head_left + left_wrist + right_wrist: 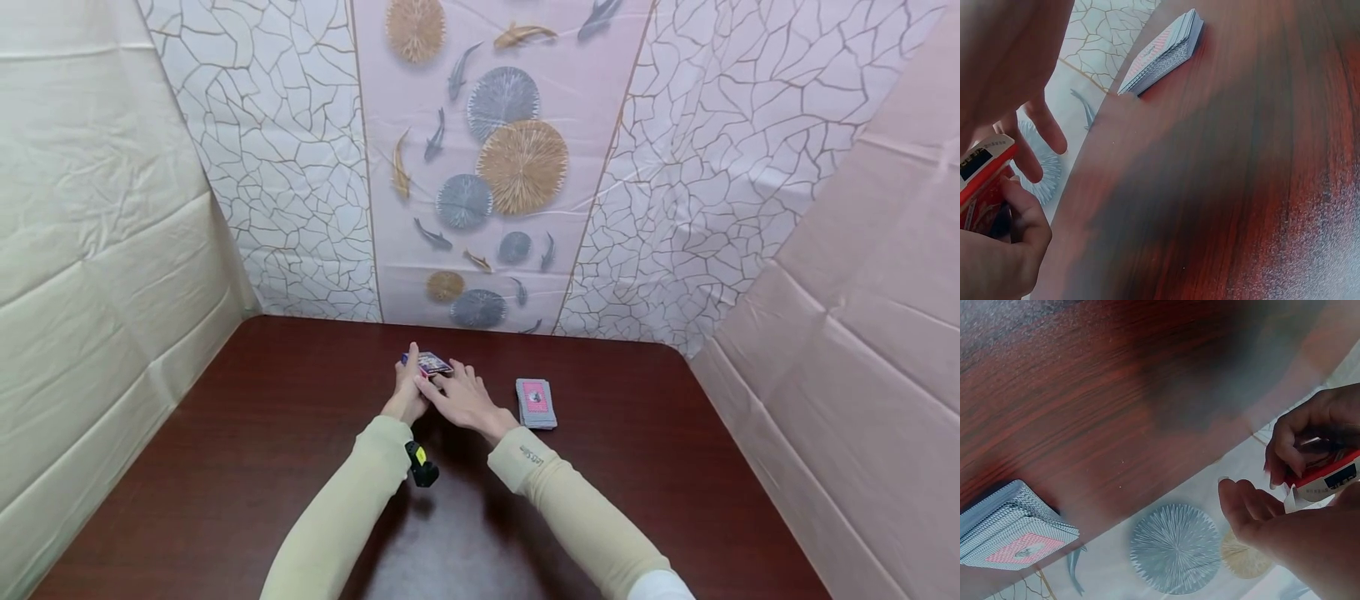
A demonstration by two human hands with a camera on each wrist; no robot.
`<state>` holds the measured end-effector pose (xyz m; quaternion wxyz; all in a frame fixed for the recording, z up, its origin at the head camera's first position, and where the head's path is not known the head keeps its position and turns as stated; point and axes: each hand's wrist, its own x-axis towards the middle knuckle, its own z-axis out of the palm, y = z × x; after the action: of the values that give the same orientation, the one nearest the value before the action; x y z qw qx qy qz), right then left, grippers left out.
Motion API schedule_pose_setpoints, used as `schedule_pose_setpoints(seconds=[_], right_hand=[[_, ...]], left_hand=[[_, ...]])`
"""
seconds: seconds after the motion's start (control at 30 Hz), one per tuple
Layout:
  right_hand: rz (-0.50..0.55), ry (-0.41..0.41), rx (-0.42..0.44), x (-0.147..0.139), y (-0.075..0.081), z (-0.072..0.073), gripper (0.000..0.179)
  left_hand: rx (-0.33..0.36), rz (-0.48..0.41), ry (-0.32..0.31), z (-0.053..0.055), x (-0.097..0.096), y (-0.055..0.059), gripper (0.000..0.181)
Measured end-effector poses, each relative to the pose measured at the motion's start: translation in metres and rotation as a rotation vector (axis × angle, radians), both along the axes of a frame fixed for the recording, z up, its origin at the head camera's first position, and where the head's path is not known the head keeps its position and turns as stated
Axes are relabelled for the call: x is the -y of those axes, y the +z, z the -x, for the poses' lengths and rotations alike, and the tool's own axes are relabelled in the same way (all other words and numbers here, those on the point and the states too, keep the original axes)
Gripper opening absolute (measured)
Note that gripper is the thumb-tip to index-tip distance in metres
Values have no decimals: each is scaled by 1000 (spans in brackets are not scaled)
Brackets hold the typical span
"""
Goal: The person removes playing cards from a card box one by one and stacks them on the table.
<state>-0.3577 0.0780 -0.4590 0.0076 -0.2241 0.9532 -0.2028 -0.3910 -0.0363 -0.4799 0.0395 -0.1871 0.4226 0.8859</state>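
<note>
My left hand (pixel 408 393) grips a small card box (pixel 431 363), printed in dark colours on top. The left wrist view shows the box (pixel 988 172) with red sides and a pale end bearing a black label; the left fingers (pixel 1025 231) curl under it. My right hand (pixel 467 400) is at the box's near right side, its fingers loosely extended past the end. In the right wrist view a white flap (pixel 1291 500) stands out at the box end, close to the right hand (pixel 1297 540). The right thumb's contact is hidden there.
A deck of playing cards (pixel 536 403) with a pink and grey back lies face down to the right of my hands. Beneath everything is the dark reddish wood table (pixel 300 467). Patterned cloth (pixel 480 250) hangs behind its far edge. A black wrist device (pixel 422 467) hangs at my left cuff.
</note>
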Motion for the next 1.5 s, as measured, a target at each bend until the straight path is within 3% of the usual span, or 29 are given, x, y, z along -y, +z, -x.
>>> schedule_pose_setpoints(seconds=[0.23, 0.4, 0.6, 0.77, 1.1, 1.33, 1.5], right_hand=[[20, 30, 5, 1, -7, -2, 60], [86, 54, -3, -1, -4, -4, 57], [201, 50, -80, -7, 1, -5, 43], [233, 61, -128, -9, 0, -5, 35], [191, 116, -52, -25, 8, -3, 25], [137, 25, -5, -53, 8, 2, 44], [128, -125, -52, -75, -1, 4, 55]], left_hand=[[45, 1, 19, -1, 6, -7, 82], [74, 5, 28, 1, 12, -4, 84], [72, 1, 65, 5, 11, 2, 80], [85, -12, 88, 6, 13, 0, 82], [91, -11, 135, 7, 28, -3, 85], [104, -13, 128, 6, 29, 1, 81], [129, 18, 113, 3, 29, 0, 79]])
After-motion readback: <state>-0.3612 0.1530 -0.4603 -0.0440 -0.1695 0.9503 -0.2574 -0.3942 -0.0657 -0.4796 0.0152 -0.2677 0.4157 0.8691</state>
